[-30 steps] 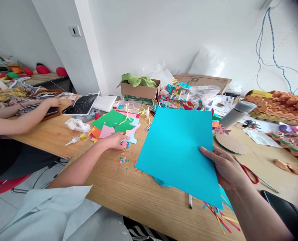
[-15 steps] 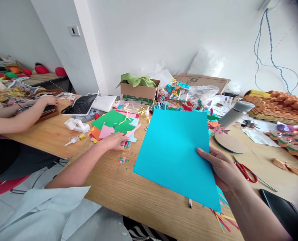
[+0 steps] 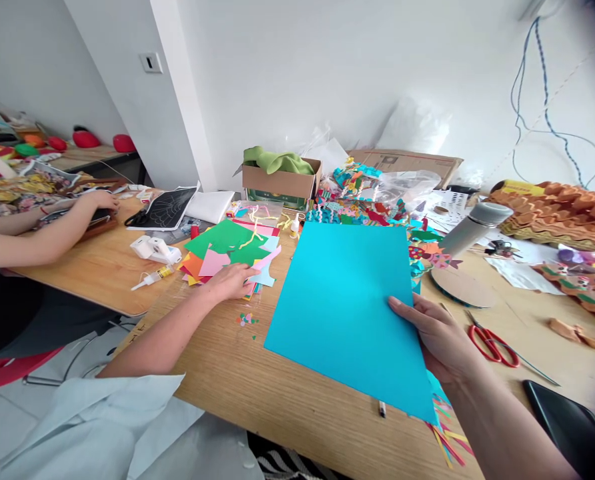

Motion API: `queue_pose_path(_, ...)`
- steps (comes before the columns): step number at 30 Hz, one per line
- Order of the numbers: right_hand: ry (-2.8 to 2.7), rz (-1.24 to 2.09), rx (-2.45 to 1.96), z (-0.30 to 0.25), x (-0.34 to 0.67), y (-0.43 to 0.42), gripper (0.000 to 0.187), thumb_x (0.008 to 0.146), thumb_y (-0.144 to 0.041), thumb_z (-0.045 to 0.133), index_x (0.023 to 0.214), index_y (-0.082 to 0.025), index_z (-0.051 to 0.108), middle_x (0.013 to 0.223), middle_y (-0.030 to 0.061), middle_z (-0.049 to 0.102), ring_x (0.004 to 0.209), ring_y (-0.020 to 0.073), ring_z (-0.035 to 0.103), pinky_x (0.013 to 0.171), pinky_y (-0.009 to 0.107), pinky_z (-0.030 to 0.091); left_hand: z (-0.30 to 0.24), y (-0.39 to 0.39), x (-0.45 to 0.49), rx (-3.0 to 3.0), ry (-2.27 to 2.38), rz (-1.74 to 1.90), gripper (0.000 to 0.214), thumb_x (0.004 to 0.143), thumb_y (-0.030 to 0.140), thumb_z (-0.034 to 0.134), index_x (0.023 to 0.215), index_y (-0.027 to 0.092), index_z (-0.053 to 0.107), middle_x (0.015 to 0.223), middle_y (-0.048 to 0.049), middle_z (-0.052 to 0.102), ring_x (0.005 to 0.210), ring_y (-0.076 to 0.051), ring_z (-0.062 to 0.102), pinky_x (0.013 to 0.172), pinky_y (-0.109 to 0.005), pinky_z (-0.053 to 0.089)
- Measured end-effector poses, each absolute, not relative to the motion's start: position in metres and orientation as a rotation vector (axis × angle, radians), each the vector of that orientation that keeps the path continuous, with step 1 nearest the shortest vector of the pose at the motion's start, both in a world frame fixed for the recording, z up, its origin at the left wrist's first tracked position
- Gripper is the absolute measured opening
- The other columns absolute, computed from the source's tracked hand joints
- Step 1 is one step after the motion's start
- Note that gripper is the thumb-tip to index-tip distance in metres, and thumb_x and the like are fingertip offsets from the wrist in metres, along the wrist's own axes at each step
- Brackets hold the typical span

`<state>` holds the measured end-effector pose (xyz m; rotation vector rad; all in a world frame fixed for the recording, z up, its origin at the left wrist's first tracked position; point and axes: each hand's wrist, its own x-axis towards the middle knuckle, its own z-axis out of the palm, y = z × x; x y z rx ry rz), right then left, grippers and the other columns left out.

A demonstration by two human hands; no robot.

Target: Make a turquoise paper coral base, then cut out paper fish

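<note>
My right hand (image 3: 440, 337) grips the right edge of a large turquoise paper sheet (image 3: 347, 307), thumb on top, holding it tilted just above the wooden table (image 3: 257, 380). My left hand (image 3: 230, 281) rests palm down with fingers spread on a pile of coloured paper scraps (image 3: 227, 250), green, pink and orange among them. A pen (image 3: 381, 408) and coloured paper strips (image 3: 447, 440) lie partly under the sheet's near corner.
Red-handled scissors (image 3: 492, 343) lie right of my right hand, a cardboard disc (image 3: 460, 287) and a grey flask (image 3: 470, 228) beyond. A cardboard box with green cloth (image 3: 280, 177) stands at the back. Another person's arm (image 3: 37, 233) rests on the left table beside a glue tube (image 3: 150, 277).
The turquoise sheet has shifted slightly left and lowered toward the table with my right hand. My left hand has stayed on the scraps.
</note>
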<state>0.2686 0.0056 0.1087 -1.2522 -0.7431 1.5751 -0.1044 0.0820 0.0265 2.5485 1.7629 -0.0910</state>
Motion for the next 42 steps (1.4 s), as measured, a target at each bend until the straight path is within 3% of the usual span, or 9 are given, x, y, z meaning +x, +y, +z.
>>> queue_pose_path(4, -0.735, 1.608, -1.219, 0.110, 0.268, 0.004, 0.050, 0.060, -0.013, 0.081, 0.108, -0.021, 0.067, 0.096, 0.0084, 0.078, 0.099, 0.0336, 0.071, 0.083, 0.044, 0.063, 0.028, 0.083, -0.100, 2.585, 1.765, -0.096, 0.067, 0.089, 0.027, 0.049, 0.151, 0.037, 0.026, 0.126, -0.0065, 0.057, 0.107, -0.024, 0.062, 0.081, -0.030, 0.050)
queue_pose_path(8, -0.726, 1.582, -1.232, 0.110, 0.269, 0.004, 0.044, 0.061, -0.016, 0.082, 0.103, -0.023, 0.068, 0.092, 0.0073, 0.078, 0.095, 0.0333, 0.073, 0.081, 0.044, 0.064, 0.029, 0.089, -0.099, 2.563, 1.816, -0.126, 0.083, 0.085, 0.029, 0.055, 0.155, 0.034, 0.010, 0.130, -0.0098, 0.055, 0.105, -0.026, 0.062, 0.077, -0.031, 0.049)
queue_pose_path(11, -0.714, 1.610, -1.252, 0.112, 0.267, 0.004, 0.049, 0.063, -0.016, 0.081, 0.110, -0.023, 0.067, 0.097, 0.0066, 0.078, 0.095, 0.0323, 0.073, 0.083, 0.045, 0.063, 0.027, 0.091, -0.096, 2.526, 1.855, -0.153, 0.085, 0.083, 0.035, 0.058, 0.155, 0.031, 0.013, 0.121, -0.0099, 0.062, 0.110, -0.029, 0.060, 0.084, -0.034, 0.048)
queue_pose_path(15, -0.722, 1.614, -1.253, 0.112, 0.266, 0.004, 0.052, 0.066, -0.017, 0.079, 0.116, -0.022, 0.065, 0.102, 0.0073, 0.077, 0.098, 0.0319, 0.072, 0.084, 0.045, 0.062, 0.024, 0.092, -0.090, 2.496, 1.916, -0.133, 0.081, 0.083, 0.037, 0.056, 0.154, 0.024, 0.020, 0.126, -0.0126, 0.060, 0.117, -0.030, 0.056, 0.093, -0.037, 0.045)
queue_pose_path(23, -0.781, 1.597, -1.268, 0.103, 0.274, 0.006, 0.059, 0.074, -0.025, 0.077, 0.130, -0.024, 0.059, 0.100, 0.0082, 0.077, 0.095, 0.0316, 0.073, 0.084, 0.042, 0.062, 0.022, 0.091, -0.090, 2.452, 1.941, -0.091, 0.071, 0.085, 0.034, 0.056, 0.150, 0.018, 0.032, 0.127, -0.0130, 0.060, 0.118, -0.028, 0.056, 0.094, -0.035, 0.046)
queue_pose_path(34, -0.792, 1.613, -1.270, 0.101, 0.275, 0.005, 0.050, 0.075, -0.025, 0.075, 0.124, -0.022, 0.063, 0.108, 0.0095, 0.075, 0.100, 0.0311, 0.071, 0.085, 0.043, 0.062, 0.021, 0.092, -0.084, 2.414, 2.015, -0.087, 0.071, 0.081, 0.033, 0.060, 0.147, 0.017, 0.037, 0.129, -0.0135, 0.058, 0.121, -0.030, 0.054, 0.094, -0.037, 0.046)
queue_pose_path(42, -0.756, 1.598, -1.287, 0.105, 0.276, 0.003, 0.047, 0.073, -0.024, 0.076, 0.119, -0.023, 0.066, 0.100, 0.0083, 0.077, 0.092, 0.0299, 0.074, 0.083, 0.041, 0.063, 0.024, 0.090, -0.072, 2.383, 2.092, -0.113, 0.063, 0.084, 0.025, 0.050, 0.145, 0.015, 0.037, 0.124, -0.0150, 0.060, 0.116, -0.030, 0.057, 0.092, -0.038, 0.047)
